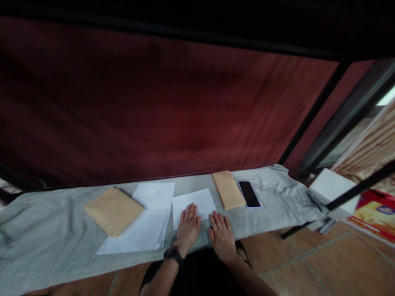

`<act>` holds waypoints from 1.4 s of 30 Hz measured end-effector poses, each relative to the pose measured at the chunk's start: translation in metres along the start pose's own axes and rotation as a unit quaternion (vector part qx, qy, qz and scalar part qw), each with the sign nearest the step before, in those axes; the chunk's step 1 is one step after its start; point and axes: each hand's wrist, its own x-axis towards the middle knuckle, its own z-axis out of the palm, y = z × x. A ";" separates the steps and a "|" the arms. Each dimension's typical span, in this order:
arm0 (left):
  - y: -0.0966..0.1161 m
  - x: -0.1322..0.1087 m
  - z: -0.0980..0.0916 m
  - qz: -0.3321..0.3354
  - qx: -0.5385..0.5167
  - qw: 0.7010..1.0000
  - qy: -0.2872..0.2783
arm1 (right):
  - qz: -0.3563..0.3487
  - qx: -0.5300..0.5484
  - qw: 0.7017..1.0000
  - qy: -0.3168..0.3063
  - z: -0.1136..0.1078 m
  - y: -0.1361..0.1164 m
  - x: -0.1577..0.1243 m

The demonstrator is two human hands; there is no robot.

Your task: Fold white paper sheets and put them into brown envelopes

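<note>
My left hand (187, 227) lies flat, fingers stretched out, on the lower part of a white sheet of paper (195, 201). My right hand (221, 234) also lies flat and open, its fingertips at the sheet's lower right corner, resting on the grey cloth (55, 238). A black band circles my left wrist. Left of the sheet lies a stack of white papers (145, 222) with a brown envelope (113, 210) over its left side. Right of the sheet lie a narrower brown envelope (227, 189) and a black phone (249, 194), screen dark.
The grey cloth covers a low surface before a dark red wall (154, 107). Tiled floor (308, 267) runs along the near side. At the right are a white sheet (331, 185), dark bars, a colourful printed paper (375, 213) and a striped curtain.
</note>
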 end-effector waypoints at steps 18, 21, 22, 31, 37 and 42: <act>-0.005 0.028 0.015 0.027 0.000 0.998 0.063 | 0.009 0.009 1.000 -0.022 -0.002 0.000 0.002; -0.002 -0.005 0.026 0.065 -0.003 0.994 0.085 | 0.010 0.009 1.000 -0.016 -0.003 -0.001 0.000; -0.002 -0.016 0.029 0.078 -0.003 0.993 0.094 | 0.009 0.009 1.000 -0.014 -0.004 -0.001 0.000; -0.006 -0.052 0.039 0.107 0.015 0.985 0.136 | -0.030 0.087 0.995 -0.048 -0.004 -0.024 0.023; -0.011 -0.050 0.050 0.079 0.008 0.984 0.158 | -0.069 0.110 0.987 -0.089 0.007 -0.038 0.034; -0.018 -0.056 0.049 0.015 -0.014 0.982 0.188 | -0.041 0.059 0.997 -0.032 0.011 -0.015 0.025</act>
